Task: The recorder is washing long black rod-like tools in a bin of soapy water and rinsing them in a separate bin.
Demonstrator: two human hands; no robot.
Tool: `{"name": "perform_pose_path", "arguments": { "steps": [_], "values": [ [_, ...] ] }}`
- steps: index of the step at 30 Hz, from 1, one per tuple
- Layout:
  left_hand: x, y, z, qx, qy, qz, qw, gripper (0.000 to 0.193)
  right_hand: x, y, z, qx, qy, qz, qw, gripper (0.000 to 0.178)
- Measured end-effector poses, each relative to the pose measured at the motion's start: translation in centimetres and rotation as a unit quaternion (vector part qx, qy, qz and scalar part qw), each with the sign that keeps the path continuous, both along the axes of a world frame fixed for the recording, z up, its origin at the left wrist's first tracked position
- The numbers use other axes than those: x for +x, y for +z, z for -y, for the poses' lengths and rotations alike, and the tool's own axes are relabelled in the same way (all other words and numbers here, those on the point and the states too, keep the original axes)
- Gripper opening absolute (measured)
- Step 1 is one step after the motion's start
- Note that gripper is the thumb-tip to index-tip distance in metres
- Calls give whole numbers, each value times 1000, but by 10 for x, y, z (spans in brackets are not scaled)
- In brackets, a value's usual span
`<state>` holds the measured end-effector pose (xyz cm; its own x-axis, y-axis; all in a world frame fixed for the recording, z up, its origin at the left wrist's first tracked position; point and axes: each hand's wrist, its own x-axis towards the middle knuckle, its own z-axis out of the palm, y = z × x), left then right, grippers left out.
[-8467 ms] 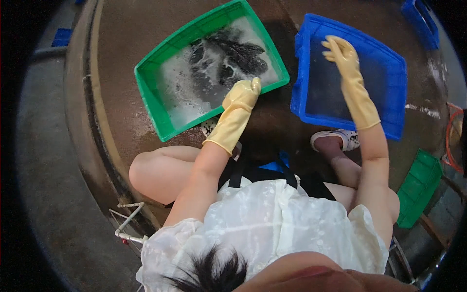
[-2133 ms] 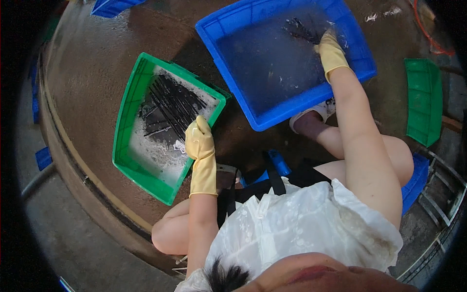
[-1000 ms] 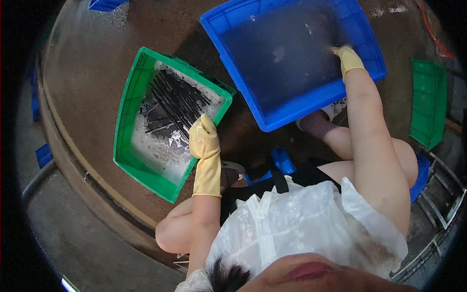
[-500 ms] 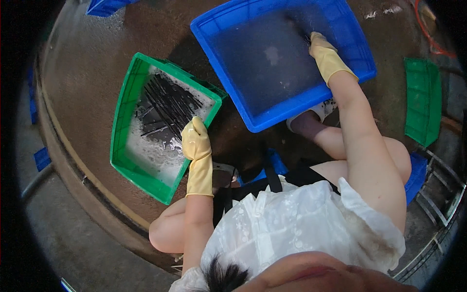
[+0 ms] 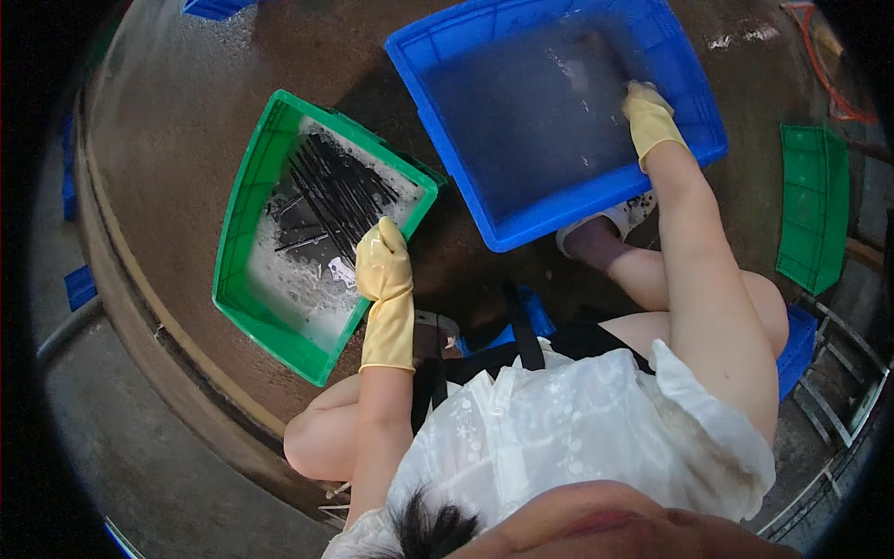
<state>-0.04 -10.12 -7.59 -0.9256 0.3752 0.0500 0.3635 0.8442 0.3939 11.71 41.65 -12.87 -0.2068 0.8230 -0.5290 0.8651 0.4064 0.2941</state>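
Both my hands wear yellow rubber gloves. My left hand (image 5: pixel 384 261) is closed at the right-hand side of a green bin (image 5: pixel 250 205), by the near ends of several thin black sticks (image 5: pixel 340 191); what its fingers grip, if anything, is hidden. The sticks lie in a loose bundle in foamy water. My right hand (image 5: pixel 650 116) is dipped in the murky water of a large blue tub (image 5: pixel 424 88), near its right wall. Its fingers are curled and partly under the surface, with a dark blurred streak of sticks running away from them.
A green crate (image 5: pixel 812 210) stands on the far right beside a metal frame (image 5: pixel 843 391). Behind it runs an orange hose (image 5: pixel 819 70). The floor (image 5: pixel 168 140) is wet and brown, with a raised curb at left. My feet and knees are close to both containers.
My right hand has moved right and down in the blue tub, its fingers deeper in the water. The dark stick ends seen at them are now submerged. The left hand stays by the bin.
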Motion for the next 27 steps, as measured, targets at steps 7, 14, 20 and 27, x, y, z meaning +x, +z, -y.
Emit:
{"name": "perform_pose_path", "arguments": {
  "steps": [7,14,20,27],
  "values": [
    [-1,19,-7,-12,-18,79,997,37,-3,-20,-21,13,-4,1,1000,47],
    [0,13,-2,-28,15,40,999,37,-18,-40,-27,63,-20,30,997,35],
    [0,12,0,-21,22,54,998,41,-9,-58,-32,33,-37,-64,997,46],
    [0,8,-6,8,11,39,999,50,-5,-64,-54,29,-90,-78,992,43]
  ]
}}
